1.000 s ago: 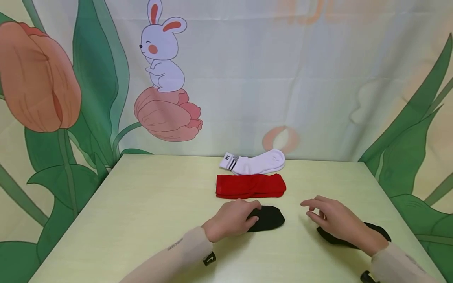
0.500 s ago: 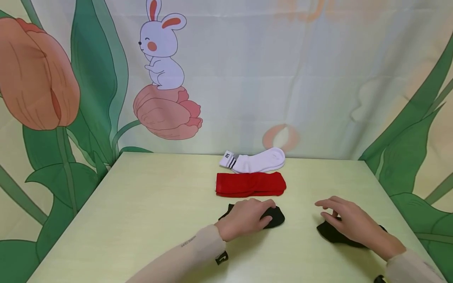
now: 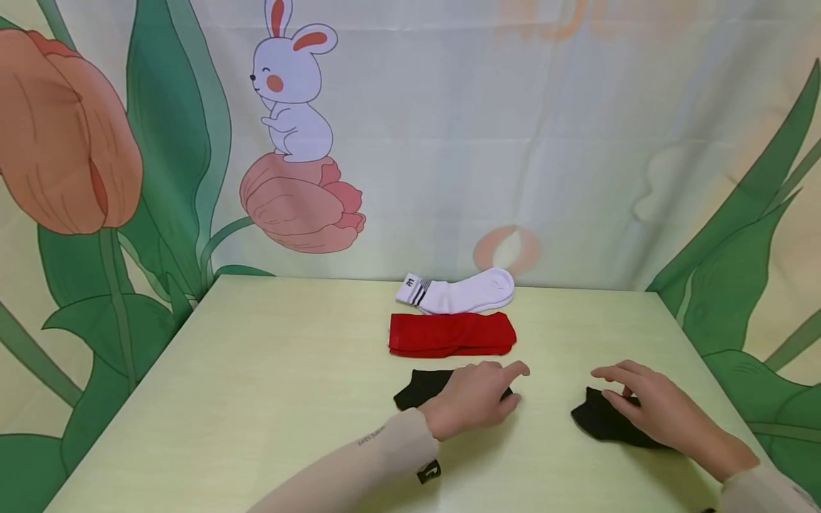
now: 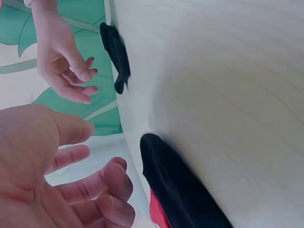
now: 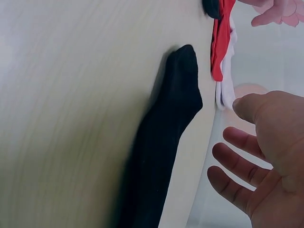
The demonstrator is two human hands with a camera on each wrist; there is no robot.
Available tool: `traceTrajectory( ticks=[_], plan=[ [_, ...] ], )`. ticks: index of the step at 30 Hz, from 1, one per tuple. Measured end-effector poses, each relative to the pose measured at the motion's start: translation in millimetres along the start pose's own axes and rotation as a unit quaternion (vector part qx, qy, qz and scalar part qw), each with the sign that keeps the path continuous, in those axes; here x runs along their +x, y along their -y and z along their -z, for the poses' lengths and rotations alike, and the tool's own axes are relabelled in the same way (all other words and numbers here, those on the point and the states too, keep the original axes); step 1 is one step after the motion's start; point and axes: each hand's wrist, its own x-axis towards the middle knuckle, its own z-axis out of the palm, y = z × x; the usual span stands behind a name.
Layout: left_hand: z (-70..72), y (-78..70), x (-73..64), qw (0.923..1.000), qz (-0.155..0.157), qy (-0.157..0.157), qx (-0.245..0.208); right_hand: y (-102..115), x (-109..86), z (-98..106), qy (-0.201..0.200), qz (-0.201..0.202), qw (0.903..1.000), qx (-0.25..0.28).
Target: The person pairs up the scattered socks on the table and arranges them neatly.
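My left hand (image 3: 474,400) hovers over the middle black sock (image 3: 426,387), covering part of it in the head view. In the left wrist view its fingers are loosely bent with nothing between them, and that black sock (image 4: 175,185) lies below, apart from them. On the right side of the table, my right hand (image 3: 667,410) is above another black sock (image 3: 606,420), hiding its right end. The right wrist view has this sock (image 5: 161,128) flat on the table, away from the spread fingers of the right hand (image 5: 280,147).
Behind the middle black sock lie folded red socks (image 3: 452,335). White socks (image 3: 462,293) with black stripes lie beyond them at the table's back edge. A printed curtain (image 3: 577,142) hangs behind the pale wooden table (image 3: 276,370).
Moving rightward over the middle black sock, my left hand uncovers its left end. My right hand also shifts right, exposing more of the right sock's left end. The socks stay in place.
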Motion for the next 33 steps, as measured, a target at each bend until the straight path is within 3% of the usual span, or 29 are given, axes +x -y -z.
traceTrajectory(
  ticks=[12,24,33],
  plan=[
    [-14.0,-22.2,22.9,0.9998,0.005,0.015,0.014,-15,-19.6,4,0.036,-0.052,0.9979,-0.017],
    [-24.5,-44.5,43.3,0.9996,-0.002,0.027,0.005,-28,-42.5,10,-0.005,-0.046,0.9979,-0.045],
    [-32.4,-53.0,55.8,0.9993,0.002,0.038,0.001,-40,-55.7,14,-0.026,-0.041,0.9971,-0.060]
  ],
)
